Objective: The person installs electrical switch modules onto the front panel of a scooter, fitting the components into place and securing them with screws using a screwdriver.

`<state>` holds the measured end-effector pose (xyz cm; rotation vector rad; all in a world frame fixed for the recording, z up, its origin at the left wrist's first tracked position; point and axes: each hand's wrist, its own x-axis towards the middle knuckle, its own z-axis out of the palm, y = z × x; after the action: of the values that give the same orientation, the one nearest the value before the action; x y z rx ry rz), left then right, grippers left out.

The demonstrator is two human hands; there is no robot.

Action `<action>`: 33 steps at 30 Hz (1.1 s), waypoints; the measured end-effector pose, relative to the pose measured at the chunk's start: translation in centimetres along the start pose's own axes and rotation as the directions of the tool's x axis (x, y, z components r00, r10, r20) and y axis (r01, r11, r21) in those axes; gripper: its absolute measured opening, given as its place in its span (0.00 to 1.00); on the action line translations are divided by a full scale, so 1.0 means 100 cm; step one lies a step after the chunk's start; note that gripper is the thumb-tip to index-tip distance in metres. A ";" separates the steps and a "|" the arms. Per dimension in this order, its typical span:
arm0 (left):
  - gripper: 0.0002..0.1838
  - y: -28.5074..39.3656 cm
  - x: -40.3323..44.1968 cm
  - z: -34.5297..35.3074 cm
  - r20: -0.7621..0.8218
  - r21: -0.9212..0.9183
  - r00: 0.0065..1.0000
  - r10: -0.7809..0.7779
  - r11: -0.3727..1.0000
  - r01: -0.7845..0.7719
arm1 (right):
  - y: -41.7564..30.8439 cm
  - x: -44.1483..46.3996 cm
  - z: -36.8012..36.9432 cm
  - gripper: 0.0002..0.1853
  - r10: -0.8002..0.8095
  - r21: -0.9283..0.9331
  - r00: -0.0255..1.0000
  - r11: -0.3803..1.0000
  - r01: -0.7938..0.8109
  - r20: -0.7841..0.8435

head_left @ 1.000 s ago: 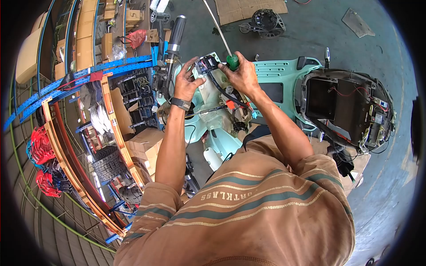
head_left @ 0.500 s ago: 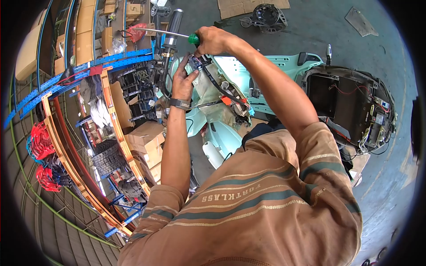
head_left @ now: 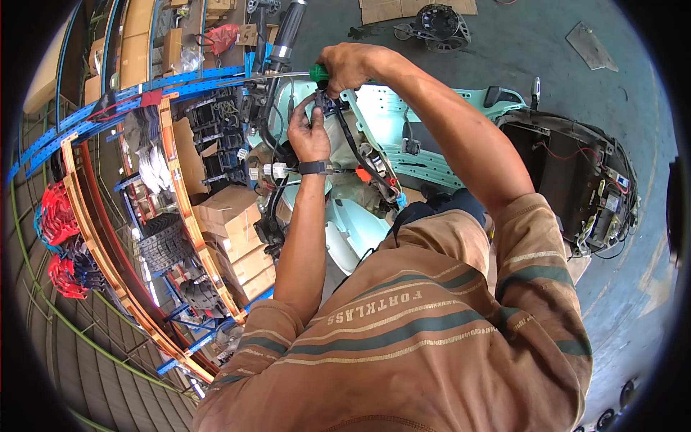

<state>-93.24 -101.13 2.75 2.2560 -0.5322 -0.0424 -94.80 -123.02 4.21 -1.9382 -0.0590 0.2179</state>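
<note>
My right hand (head_left: 348, 66) is closed around the green handle of a screwdriver (head_left: 318, 73), whose long metal shaft points left toward the handlebar. Just below it, my left hand (head_left: 309, 135) has thumb and fingers bent up at a small dark part (head_left: 329, 105) with black cable running from it. What exactly the fingers grip is partly hidden. A dark band (head_left: 314, 168) is on my left wrist. Around both hands is a mint-green scooter body (head_left: 389, 108) with exposed wiring and a red connector (head_left: 363, 174). The handlebar grip (head_left: 290, 32) stands at upper left.
At right lies a dark scooter section (head_left: 554, 169) with loose wires. A round wheel-like part (head_left: 435, 25) and cardboard (head_left: 407, 9) are on the floor ahead. Blue-and-orange shelving (head_left: 173, 144) with parts runs along the left, beside cardboard boxes (head_left: 234, 223).
The screwdriver has swung from a slant to nearly level, its tip lower. My left hand has shifted right and turned more upright. The handlebar has moved, and a dark lever assembly now shows beside my left forearm.
</note>
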 end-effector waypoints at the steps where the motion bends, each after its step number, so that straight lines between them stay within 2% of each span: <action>1: 0.15 0.000 0.000 -0.001 -0.005 0.000 1.000 -0.003 1.000 0.003 | -0.001 -0.003 0.000 0.24 0.007 0.018 1.000 1.000 -0.007 0.014; 3: 0.15 0.006 0.000 0.000 -0.003 0.009 1.000 -0.006 1.000 0.006 | -0.002 -0.008 -0.002 0.22 -0.011 -0.005 1.000 1.000 0.011 0.009; 4: 0.15 0.008 -0.002 0.005 -0.045 -0.070 0.997 0.066 0.995 -0.069 | -0.002 -0.011 -0.004 0.21 -0.022 -0.024 1.000 0.999 0.022 -0.003; 7: 0.14 0.000 -0.002 0.006 -0.028 -0.118 0.999 0.019 0.993 -0.022 | 0.001 -0.018 -0.004 0.19 -0.007 -0.029 1.000 1.000 0.007 -0.003; 10: 0.15 0.000 -0.002 0.007 -0.020 -0.126 1.000 0.021 0.992 -0.023 | 0.006 -0.020 -0.002 0.20 0.003 0.008 0.996 1.000 -0.003 -0.089; 13: 0.15 -0.001 -0.002 0.007 -0.009 -0.154 0.999 0.047 0.987 -0.048 | 0.007 -0.021 0.001 0.20 -0.004 -0.039 0.990 0.999 -0.001 -0.144; 16: 0.15 0.005 -0.003 0.005 0.046 -0.207 0.998 -0.049 0.977 0.058 | 0.003 -0.024 0.001 0.21 0.008 -0.020 0.992 1.000 -0.011 -0.129; 20: 0.14 -0.002 -0.003 0.008 0.004 -0.220 1.000 0.018 0.975 -0.017 | 0.006 -0.021 0.004 0.23 0.015 0.023 0.993 1.000 -0.013 -0.115; 23: 0.14 0.004 -0.004 0.009 0.003 -0.161 0.999 -0.047 0.986 0.047 | 0.007 -0.022 0.005 0.22 0.056 0.014 0.984 0.998 -0.054 -0.168; 26: 0.15 0.008 -0.006 0.006 0.005 -0.110 0.997 -0.081 0.991 0.082 | 0.003 -0.023 0.002 0.22 0.100 0.028 0.985 0.995 -0.097 -0.139; 31: 0.17 0.007 -0.006 0.007 0.011 -0.187 0.999 -0.049 0.981 0.050 | 0.004 -0.021 0.001 0.21 0.092 0.041 0.990 0.995 -0.087 -0.112; 33: 0.17 0.008 -0.007 0.004 0.022 -0.134 0.999 -0.035 0.990 0.038 | 0.002 -0.023 0.001 0.21 0.043 0.025 0.991 0.999 -0.040 -0.127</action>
<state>-94.26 -101.68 2.96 2.1354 -0.4842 -0.1158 -97.07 -123.34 4.26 -1.9275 0.0679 0.1207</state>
